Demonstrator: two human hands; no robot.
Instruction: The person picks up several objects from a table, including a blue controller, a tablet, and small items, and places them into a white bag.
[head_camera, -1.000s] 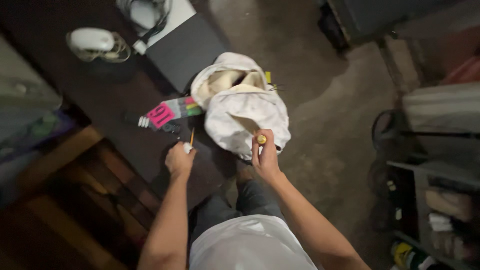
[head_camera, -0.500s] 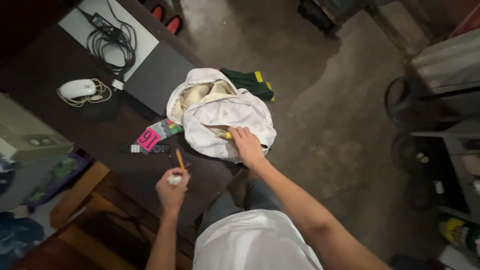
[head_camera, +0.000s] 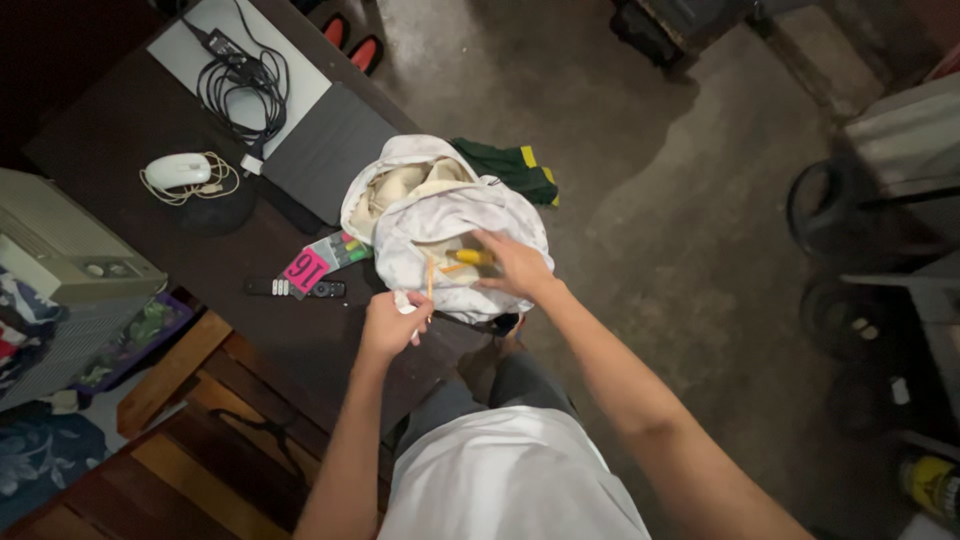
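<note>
Seen from above: left hand (head_camera: 388, 325) clenched around a pencil (head_camera: 430, 283) and a small white wad (head_camera: 404, 301), just beside a rumpled white bag (head_camera: 445, 225) at the edge of the dark table (head_camera: 130, 130). Right hand (head_camera: 515, 265), fingers (head_camera: 488, 240) gripping a yellow marker (head_camera: 472, 257), at the bag's opening. Nearby: pink tag (head_camera: 306, 269), remote (head_camera: 295, 289), white mouse (head_camera: 178, 170).

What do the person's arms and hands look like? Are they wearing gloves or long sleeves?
No gloves and no long sleeves. Both forearms are bare right up to where they leave the picture, and the left hand and right hand are bare too. No watch, ring or bracelet shows. Below the arms you can see a white shirt and grey trousers.
</note>
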